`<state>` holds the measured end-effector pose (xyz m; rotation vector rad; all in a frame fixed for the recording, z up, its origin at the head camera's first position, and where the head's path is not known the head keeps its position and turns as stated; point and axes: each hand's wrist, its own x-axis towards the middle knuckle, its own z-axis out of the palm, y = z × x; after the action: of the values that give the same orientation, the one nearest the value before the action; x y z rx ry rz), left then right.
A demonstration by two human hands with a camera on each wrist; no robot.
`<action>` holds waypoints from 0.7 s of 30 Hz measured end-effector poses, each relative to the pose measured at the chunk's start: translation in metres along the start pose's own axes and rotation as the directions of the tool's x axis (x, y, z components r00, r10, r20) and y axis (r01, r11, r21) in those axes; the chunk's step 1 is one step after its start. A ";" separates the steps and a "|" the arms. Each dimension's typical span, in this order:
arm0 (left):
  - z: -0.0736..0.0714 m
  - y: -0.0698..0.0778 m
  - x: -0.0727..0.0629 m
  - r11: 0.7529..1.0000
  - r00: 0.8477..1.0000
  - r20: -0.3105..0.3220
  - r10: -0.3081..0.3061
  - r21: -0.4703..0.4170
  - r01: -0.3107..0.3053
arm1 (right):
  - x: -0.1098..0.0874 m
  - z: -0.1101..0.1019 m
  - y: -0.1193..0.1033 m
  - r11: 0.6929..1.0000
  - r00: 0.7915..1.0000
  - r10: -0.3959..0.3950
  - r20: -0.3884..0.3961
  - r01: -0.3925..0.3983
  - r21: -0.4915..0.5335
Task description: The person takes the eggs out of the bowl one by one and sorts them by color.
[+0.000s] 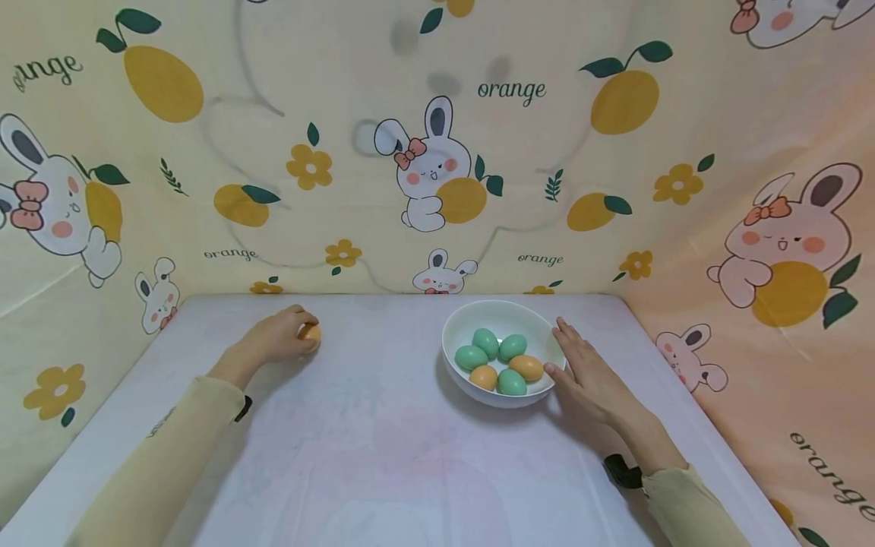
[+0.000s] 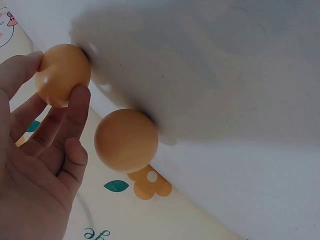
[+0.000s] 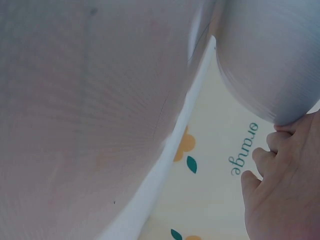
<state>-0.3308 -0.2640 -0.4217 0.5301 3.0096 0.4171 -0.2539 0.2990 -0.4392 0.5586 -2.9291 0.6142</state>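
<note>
My left hand (image 1: 276, 336) is at the far left of the table, pinching an orange egg (image 2: 62, 75) between thumb and fingertips. In the left wrist view a second orange egg (image 2: 126, 141) sits beside it, outside the grip. Right of the middle stands a white bowl (image 1: 454, 380). Inside it lie several green eggs (image 1: 485, 343) and two orange eggs (image 1: 526, 368). My right hand (image 1: 595, 380) rests against the bowl's right side with fingers extended; in the right wrist view its fingers meet the outer wall of the bowl (image 3: 272, 60).
The white table (image 1: 369, 456) ends at a patterned cloth (image 1: 342, 205) behind and at both sides. Rabbits, oranges and flowers are printed on the cloth. A dark band (image 1: 623, 471) shows at the right wrist, another (image 1: 243, 409) at the left.
</note>
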 end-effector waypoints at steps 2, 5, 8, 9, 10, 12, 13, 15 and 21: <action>0.000 -0.001 0.000 1.000 1.000 0.005 -0.001 0.000 0.001 | 0.000 0.000 0.000 1.000 1.000 -0.003 -0.002 0.003 -0.003; 0.000 -0.003 -0.001 1.000 1.000 0.008 0.004 0.003 -0.004 | 0.000 0.000 0.000 1.000 1.000 0.004 0.001 -0.004 -0.003; -0.001 -0.005 -0.002 1.000 1.000 0.007 0.007 0.006 -0.007 | 0.000 0.000 0.000 1.000 1.000 0.009 0.003 -0.009 -0.001; -0.001 -0.005 -0.002 1.000 1.000 0.007 0.008 0.006 -0.008 | 0.000 0.000 0.000 1.000 1.000 0.009 0.003 -0.009 0.000; -0.001 -0.005 -0.002 1.000 1.000 0.008 0.008 0.007 -0.008 | 0.000 0.000 0.000 1.000 1.000 0.008 0.002 -0.008 0.002; -0.002 -0.006 -0.002 1.000 1.000 0.009 0.009 0.006 -0.009 | 0.000 0.000 0.000 1.000 1.000 0.002 0.000 -0.002 0.002; -0.002 -0.006 -0.003 1.000 1.000 0.009 0.009 0.007 -0.009 | 0.000 0.000 0.001 1.000 1.000 0.001 -0.001 -0.001 0.002; -0.002 -0.006 -0.003 1.000 1.000 0.010 0.007 0.008 -0.007 | 0.000 0.001 0.001 1.000 1.000 0.000 0.000 0.000 0.004; -0.001 -0.008 -0.002 1.000 1.000 0.010 0.006 0.013 -0.007 | 0.001 0.001 0.001 1.000 1.000 0.011 0.007 -0.011 0.010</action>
<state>-0.3314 -0.2723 -0.4227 0.5414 3.0035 0.3947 -0.2549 0.2996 -0.4404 0.5477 -2.9389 0.6303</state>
